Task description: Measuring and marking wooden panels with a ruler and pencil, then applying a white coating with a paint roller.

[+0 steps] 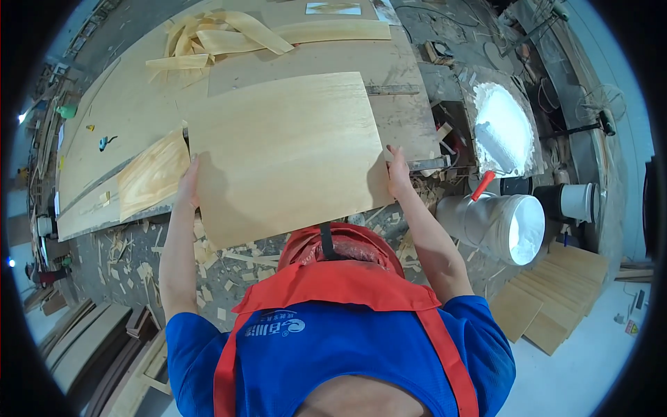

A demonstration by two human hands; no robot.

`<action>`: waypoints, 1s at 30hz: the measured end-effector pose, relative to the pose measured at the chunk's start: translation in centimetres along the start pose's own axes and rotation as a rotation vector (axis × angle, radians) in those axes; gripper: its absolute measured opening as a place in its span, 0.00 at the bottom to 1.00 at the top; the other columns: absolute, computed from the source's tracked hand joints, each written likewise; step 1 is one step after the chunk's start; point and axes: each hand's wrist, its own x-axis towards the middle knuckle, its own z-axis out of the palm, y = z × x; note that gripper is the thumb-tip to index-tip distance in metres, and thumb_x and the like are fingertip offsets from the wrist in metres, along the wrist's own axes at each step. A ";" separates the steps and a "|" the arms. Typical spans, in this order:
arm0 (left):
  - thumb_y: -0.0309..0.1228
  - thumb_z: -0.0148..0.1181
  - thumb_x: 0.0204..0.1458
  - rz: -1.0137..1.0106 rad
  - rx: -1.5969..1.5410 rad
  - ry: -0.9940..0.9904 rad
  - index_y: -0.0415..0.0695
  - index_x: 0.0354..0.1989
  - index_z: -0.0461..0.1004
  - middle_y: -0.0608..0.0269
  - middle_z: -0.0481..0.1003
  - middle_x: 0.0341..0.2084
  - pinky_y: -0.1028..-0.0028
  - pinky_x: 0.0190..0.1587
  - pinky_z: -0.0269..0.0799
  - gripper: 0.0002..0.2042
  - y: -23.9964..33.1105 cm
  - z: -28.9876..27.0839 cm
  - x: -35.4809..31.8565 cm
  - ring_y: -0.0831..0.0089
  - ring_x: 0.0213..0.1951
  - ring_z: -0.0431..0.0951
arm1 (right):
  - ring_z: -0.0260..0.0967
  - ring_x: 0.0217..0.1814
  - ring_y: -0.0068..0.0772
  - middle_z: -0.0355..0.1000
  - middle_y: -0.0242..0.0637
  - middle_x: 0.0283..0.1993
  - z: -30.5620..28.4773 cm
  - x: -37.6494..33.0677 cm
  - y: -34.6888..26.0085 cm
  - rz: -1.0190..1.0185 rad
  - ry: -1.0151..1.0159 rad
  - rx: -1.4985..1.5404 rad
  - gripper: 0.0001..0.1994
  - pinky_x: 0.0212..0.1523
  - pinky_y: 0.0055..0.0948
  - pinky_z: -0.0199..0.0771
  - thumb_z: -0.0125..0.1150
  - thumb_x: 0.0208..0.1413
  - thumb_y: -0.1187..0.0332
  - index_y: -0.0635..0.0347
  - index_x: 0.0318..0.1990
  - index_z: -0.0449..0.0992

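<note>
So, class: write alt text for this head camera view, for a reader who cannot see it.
A person's left hand and right hand grip opposite edges of a thin pale wood veneer sheet above a plywood workbench. Veneer strips lie at the bench's far end; a white bucket of white paste and stacked veneer sheets sit to the right.

A veneer sheet (288, 153) lies over the near edge of the workbench (125, 118), with the left hand (189, 182) on its left edge and the right hand (397, 172) on its right edge. Veneer strips (229, 38) lie at the bench's far end. Right of the bench stands a bucket (511, 226), and a stack of boards (552, 299) lies on the floor just beside it.
</note>
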 end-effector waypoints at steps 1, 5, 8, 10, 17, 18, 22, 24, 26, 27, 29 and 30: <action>0.53 0.54 0.65 0.020 0.036 -0.002 0.45 0.59 0.72 0.59 0.78 0.46 0.58 0.47 0.80 0.26 0.7 -0.4 0.9 0.63 0.47 0.80 | 0.59 0.72 0.41 0.62 0.48 0.71 0.7 0.3 0.4 -0.030 0.000 -0.048 0.31 0.71 0.37 0.59 0.34 0.72 0.48 0.63 0.69 0.63; 0.52 0.55 0.64 0.038 0.119 0.025 0.42 0.60 0.71 0.58 0.78 0.48 0.60 0.47 0.81 0.26 3.1 -1.5 2.6 0.63 0.47 0.81 | 0.55 0.76 0.45 0.58 0.54 0.73 4.0 -0.6 0.1 -0.187 0.026 -0.495 0.32 0.73 0.38 0.54 0.33 0.72 0.49 0.67 0.69 0.62; 0.50 0.56 0.64 0.060 0.138 -0.016 0.39 0.60 0.71 0.57 0.77 0.49 0.61 0.46 0.81 0.27 5.8 -0.5 3.6 0.63 0.47 0.81 | 0.65 0.68 0.47 0.68 0.55 0.65 4.2 1.2 0.9 -0.307 0.074 -0.647 0.32 0.65 0.43 0.64 0.35 0.72 0.46 0.65 0.68 0.64; 0.49 0.57 0.64 0.090 0.116 -0.076 0.36 0.60 0.70 0.56 0.77 0.50 0.63 0.46 0.82 0.28 7.1 -0.4 4.0 0.63 0.46 0.81 | 0.70 0.64 0.47 0.73 0.55 0.60 4.0 1.6 1.0 -0.361 0.099 -0.725 0.32 0.61 0.45 0.69 0.36 0.72 0.45 0.64 0.67 0.65; 0.50 0.55 0.65 0.176 0.253 0.019 0.35 0.63 0.68 0.53 0.76 0.53 0.62 0.50 0.80 0.30 11.3 3.3 0.7 0.64 0.52 0.79 | 0.81 0.40 0.47 0.80 0.53 0.35 5.6 -4.1 -7.7 -0.397 -0.090 -1.424 0.29 0.46 0.43 0.79 0.37 0.72 0.48 0.70 0.55 0.70; 0.49 0.56 0.65 0.206 0.254 0.028 0.34 0.63 0.67 0.52 0.75 0.54 0.61 0.49 0.80 0.30 11.9 4.0 -0.3 0.63 0.53 0.79 | 0.81 0.40 0.47 0.80 0.53 0.35 5.8 -5.0 -8.5 -0.404 -0.101 -1.417 0.29 0.46 0.43 0.79 0.37 0.72 0.48 0.70 0.55 0.70; 0.54 0.47 0.67 0.278 0.480 -0.007 0.33 0.65 0.66 0.51 0.74 0.58 0.66 0.55 0.76 0.33 14.6 7.4 -3.8 0.65 0.56 0.77 | 0.81 0.39 0.37 0.79 0.50 0.36 6.1 -9.2 -12.3 -0.293 -0.204 -0.990 0.26 0.41 0.34 0.80 0.39 0.74 0.53 0.72 0.55 0.71; 0.54 0.45 0.68 0.325 0.402 -0.106 0.33 0.65 0.66 0.51 0.74 0.59 0.66 0.57 0.75 0.33 15.8 11.2 -6.4 0.65 0.57 0.76 | 0.80 0.40 0.34 0.79 0.46 0.37 5.9 -10.7 -12.4 -0.364 -0.307 -0.777 0.24 0.41 0.30 0.80 0.39 0.74 0.56 0.72 0.56 0.71; 0.55 0.41 0.69 0.400 0.242 -0.295 0.33 0.67 0.64 0.51 0.73 0.59 0.66 0.60 0.72 0.34 16.6 14.8 -9.1 0.65 0.59 0.75 | 0.80 0.40 0.32 0.80 0.45 0.37 6.1 -11.5 -13.4 -0.414 -0.366 -0.666 0.23 0.41 0.28 0.80 0.38 0.75 0.57 0.72 0.56 0.71; 0.55 0.41 0.69 0.415 0.243 -0.296 0.33 0.67 0.64 0.51 0.73 0.59 0.66 0.60 0.72 0.34 16.8 16.2 -10.0 0.65 0.59 0.75 | 0.80 0.41 0.32 0.80 0.44 0.39 6.3 -12.0 -14.3 -0.451 -0.397 -0.629 0.23 0.42 0.29 0.80 0.38 0.75 0.58 0.72 0.57 0.71; 0.52 0.39 0.71 0.466 0.233 -0.376 0.34 0.65 0.66 0.53 0.73 0.59 0.69 0.58 0.70 0.31 17.2 19.3 -11.1 0.68 0.55 0.76 | 0.80 0.43 0.33 0.80 0.44 0.41 6.3 -13.3 -16.7 -0.527 -0.443 -0.562 0.22 0.44 0.30 0.81 0.39 0.75 0.59 0.71 0.58 0.71; 0.50 0.39 0.71 0.489 0.226 -0.416 0.35 0.64 0.68 0.55 0.73 0.59 0.71 0.58 0.70 0.29 17.0 20.8 -11.7 0.69 0.54 0.76 | 0.80 0.43 0.33 0.80 0.44 0.41 6.4 -13.6 -18.2 -0.539 -0.439 -0.564 0.22 0.44 0.30 0.81 0.39 0.75 0.59 0.71 0.58 0.71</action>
